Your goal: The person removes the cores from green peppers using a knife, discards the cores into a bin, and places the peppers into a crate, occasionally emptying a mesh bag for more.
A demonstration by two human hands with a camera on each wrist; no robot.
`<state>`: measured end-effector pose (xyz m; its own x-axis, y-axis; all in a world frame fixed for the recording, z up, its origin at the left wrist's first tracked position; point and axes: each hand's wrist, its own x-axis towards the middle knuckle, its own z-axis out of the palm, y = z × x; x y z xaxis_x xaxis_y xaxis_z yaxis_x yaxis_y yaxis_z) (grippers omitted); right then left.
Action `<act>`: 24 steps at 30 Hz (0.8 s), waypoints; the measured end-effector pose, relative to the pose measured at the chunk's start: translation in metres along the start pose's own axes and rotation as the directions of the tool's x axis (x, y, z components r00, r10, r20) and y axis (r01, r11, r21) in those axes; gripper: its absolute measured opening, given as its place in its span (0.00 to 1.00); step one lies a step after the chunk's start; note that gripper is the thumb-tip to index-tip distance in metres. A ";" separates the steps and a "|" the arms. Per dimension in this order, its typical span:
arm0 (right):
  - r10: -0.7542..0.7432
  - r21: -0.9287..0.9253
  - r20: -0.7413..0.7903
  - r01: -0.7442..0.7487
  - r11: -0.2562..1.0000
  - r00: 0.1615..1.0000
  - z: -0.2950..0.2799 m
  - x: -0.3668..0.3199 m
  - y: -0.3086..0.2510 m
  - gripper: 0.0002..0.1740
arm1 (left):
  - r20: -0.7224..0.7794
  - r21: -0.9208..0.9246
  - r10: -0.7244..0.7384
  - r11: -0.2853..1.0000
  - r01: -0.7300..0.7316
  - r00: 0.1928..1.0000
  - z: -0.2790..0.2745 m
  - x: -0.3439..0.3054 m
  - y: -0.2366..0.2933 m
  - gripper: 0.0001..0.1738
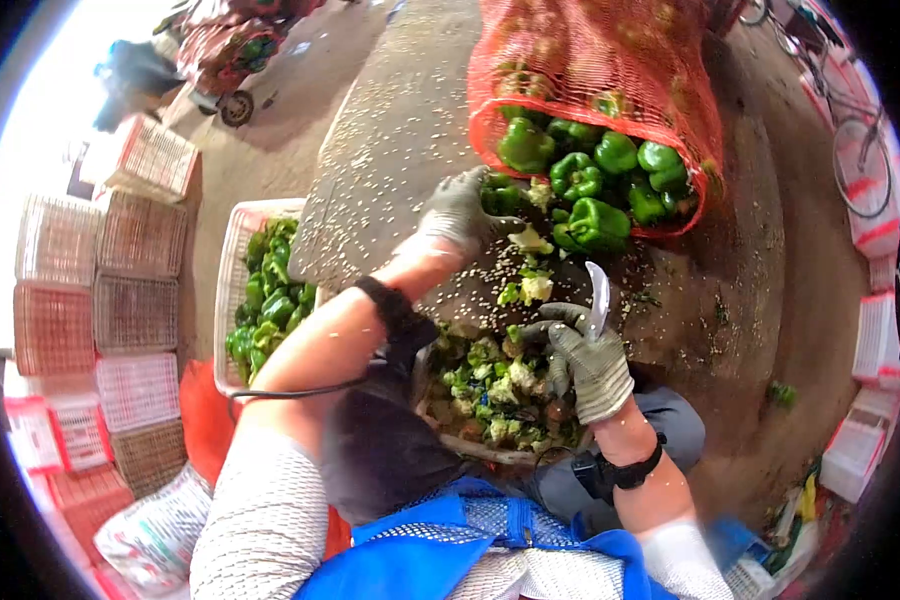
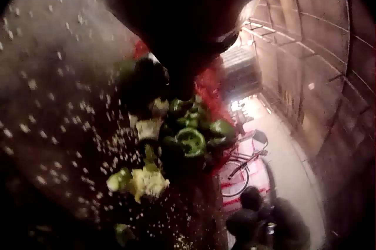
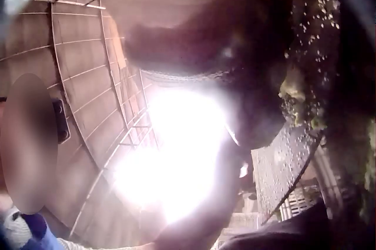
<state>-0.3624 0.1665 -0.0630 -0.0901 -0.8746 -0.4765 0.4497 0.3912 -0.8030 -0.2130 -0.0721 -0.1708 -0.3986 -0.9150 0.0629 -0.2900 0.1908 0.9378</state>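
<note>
My gloved left hand (image 1: 458,212) is at a green bell pepper (image 1: 501,194) on the board, its thumb and fingers around the near side. In the left wrist view the hand is dark, with that pepper (image 2: 141,79) in shadow below it. My gloved right hand (image 1: 588,365) grips a small knife with a curved blade (image 1: 598,298), its tip pointing up and away from me; its handle is hidden in the fist. Beyond the hands, several whole peppers (image 1: 595,226) spill from the mouth of a red mesh sack (image 1: 590,60). Pale pepper cores (image 1: 532,262) lie between the hands.
Loose seeds cover the grey board (image 1: 370,190). A bin (image 1: 505,455) of cores and scraps stands by my knees. At left is a white crate (image 1: 232,300) of green peppers, with stacked crates (image 1: 55,240) farther out. A bicycle (image 1: 863,165) stands at far right.
</note>
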 end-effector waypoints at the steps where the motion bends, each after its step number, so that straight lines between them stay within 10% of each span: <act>1: -0.023 -0.038 -0.014 0.023 0.999 1.000 0.001 -0.002 -0.008 0.19 | -0.009 0.333 0.063 0.941 -0.056 0.998 0.015 -0.002 0.032 0.24; 3: -0.065 -0.161 -0.031 0.060 0.985 0.997 -0.010 0.000 -0.016 0.17 | 0.005 0.162 0.038 0.986 -0.039 0.999 0.038 0.023 0.030 0.16; 4: -0.054 -0.172 -0.048 0.045 0.984 0.997 -0.012 -0.001 -0.021 0.16 | 0.140 -0.257 -0.100 0.957 0.134 0.985 0.041 0.027 0.028 0.17; 6: -0.079 -0.231 -0.097 0.055 0.971 0.992 -0.016 0.002 -0.020 0.16 | 0.392 -0.856 -0.366 0.191 0.480 0.844 0.043 0.033 0.054 0.18; 8: -0.209 -0.315 -0.083 0.173 0.933 0.974 -0.026 0.001 -0.014 0.14 | 0.210 -0.257 0.003 0.965 0.052 0.978 0.026 0.014 0.071 0.33; 10: -0.277 -0.366 -0.072 0.233 0.901 0.958 -0.027 -0.007 -0.015 0.15 | 0.366 -0.421 -0.196 0.837 0.349 0.910 0.005 -0.019 0.121 0.48; 24: -0.424 -0.501 0.121 0.424 0.755 0.898 -0.006 -0.019 -0.004 0.18 | 0.548 -0.288 -0.063 0.922 0.259 0.834 -0.002 -0.096 0.151 0.57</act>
<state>-0.3682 0.1829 -0.0527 -0.1644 -0.9854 -0.0440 -0.1440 0.0681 -0.9872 -0.2168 0.0438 -0.0344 -0.7908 -0.5804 -0.1941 -0.1203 -0.1635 0.9792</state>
